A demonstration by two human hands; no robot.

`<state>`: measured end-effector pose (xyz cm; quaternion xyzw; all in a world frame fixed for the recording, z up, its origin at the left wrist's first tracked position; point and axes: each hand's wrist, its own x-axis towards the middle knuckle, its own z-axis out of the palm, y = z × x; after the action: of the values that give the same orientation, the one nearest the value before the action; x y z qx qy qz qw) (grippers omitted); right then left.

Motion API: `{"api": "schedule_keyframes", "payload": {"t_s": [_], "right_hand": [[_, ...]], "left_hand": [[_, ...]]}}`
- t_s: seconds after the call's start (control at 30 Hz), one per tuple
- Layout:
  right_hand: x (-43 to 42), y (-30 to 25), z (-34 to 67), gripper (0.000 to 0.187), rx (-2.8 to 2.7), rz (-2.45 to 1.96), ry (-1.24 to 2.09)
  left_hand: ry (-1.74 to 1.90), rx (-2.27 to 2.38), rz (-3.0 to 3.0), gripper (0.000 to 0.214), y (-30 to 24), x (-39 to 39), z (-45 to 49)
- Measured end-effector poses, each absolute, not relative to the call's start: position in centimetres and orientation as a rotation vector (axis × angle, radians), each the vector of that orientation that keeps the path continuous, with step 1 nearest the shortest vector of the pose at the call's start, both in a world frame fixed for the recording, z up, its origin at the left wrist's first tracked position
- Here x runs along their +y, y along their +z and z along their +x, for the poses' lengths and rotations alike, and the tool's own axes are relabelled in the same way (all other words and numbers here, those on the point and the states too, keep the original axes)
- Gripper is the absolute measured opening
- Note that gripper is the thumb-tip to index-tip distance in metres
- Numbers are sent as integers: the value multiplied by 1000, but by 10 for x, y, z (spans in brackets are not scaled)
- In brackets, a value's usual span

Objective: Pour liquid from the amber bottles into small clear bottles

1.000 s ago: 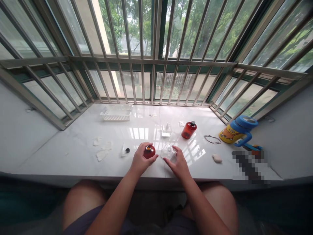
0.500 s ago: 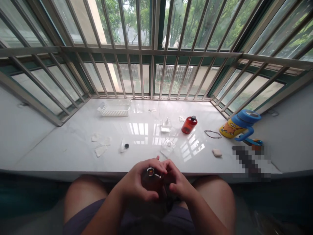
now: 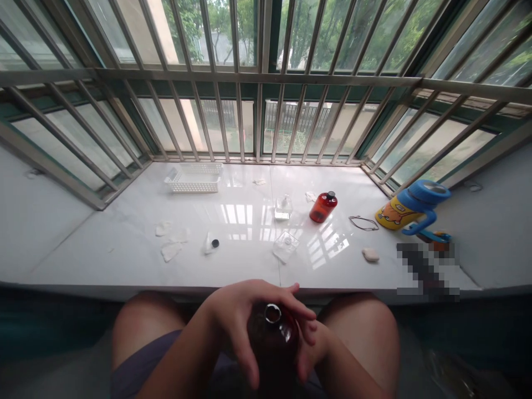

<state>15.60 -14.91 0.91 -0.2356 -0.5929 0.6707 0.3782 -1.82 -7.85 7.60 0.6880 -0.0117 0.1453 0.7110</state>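
Dark red-brown bottle (image 3: 272, 346), uncapped, mouth up in the left hand (image 3: 236, 306)

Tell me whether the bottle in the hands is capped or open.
Open: the dark bottle in the left hand shows a round, uncapped mouth facing the camera.

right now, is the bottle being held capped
No, the dark bottle shows an uncovered, ring-shaped mouth at its top.

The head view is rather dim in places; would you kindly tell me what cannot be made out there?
All in the head view:
Dark amber, round-shouldered bottle: base lost in deep shadow.
Right hand: fingers partly hidden by the bottle and left hand.
Dark elongated object at right: covered by pixel blocks.
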Motion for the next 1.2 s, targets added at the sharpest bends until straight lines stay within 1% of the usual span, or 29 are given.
{"api": "schedule_keyframes", "payload": {"t_s": [0.07,0.13,0.2,0.23,0.27,0.3,0.33,0.47,0.5,0.53,0.6,0.7,0.77,0.87,1.0,1.2], "right_hand": [[-158,16,162,99,-1469,-538,1803],[-166,21,170,97,-1362,-565,1821],[-170,20,181,90,-1276,-720,1675],[-171,17,187,87,-1258,-821,1543],[-170,13,193,85,-1236,-922,1400],[-169,8,199,84,-1199,-1020,1264],[-168,2,206,82,-1144,-1116,1144],[-161,-13,227,78,-924,-1356,824],[-160,-13,231,80,-905,-1375,767],[-160,-13,234,81,-901,-1389,719],[-159,-12,239,83,-915,-1424,644],[-160,-11,243,81,-963,-1488,561],[-161,-11,244,83,-997,-1524,515],[-161,-8,243,84,-1023,-1550,475],[-156,-1,241,79,-1101,-1545,457],[-143,7,246,73,-1497,-1469,247]], "left_hand": [[475,114,1468,120,65,-72,-16],[698,361,1481,101,52,-64,-17],[871,701,1583,74,39,-55,-18],[917,881,1648,62,33,-51,-18],[937,1039,1708,55,26,-48,-16],[939,1161,1757,54,19,-45,-13],[930,1240,1795,58,11,-43,-9],[893,1318,1899,98,-19,-37,23],[899,1325,1920,104,-26,-35,32],[904,1330,1938,106,-32,-33,41],[907,1351,1950,96,-38,-28,55],[910,1344,1932,71,-35,-25,61],[905,1279,1892,63,-26,-28,55],[877,1143,1725,64,-10,-42,36],[896,1075,1518,70,9,-68,7],[834,1087,1683,68,33,-93,-22]]}}
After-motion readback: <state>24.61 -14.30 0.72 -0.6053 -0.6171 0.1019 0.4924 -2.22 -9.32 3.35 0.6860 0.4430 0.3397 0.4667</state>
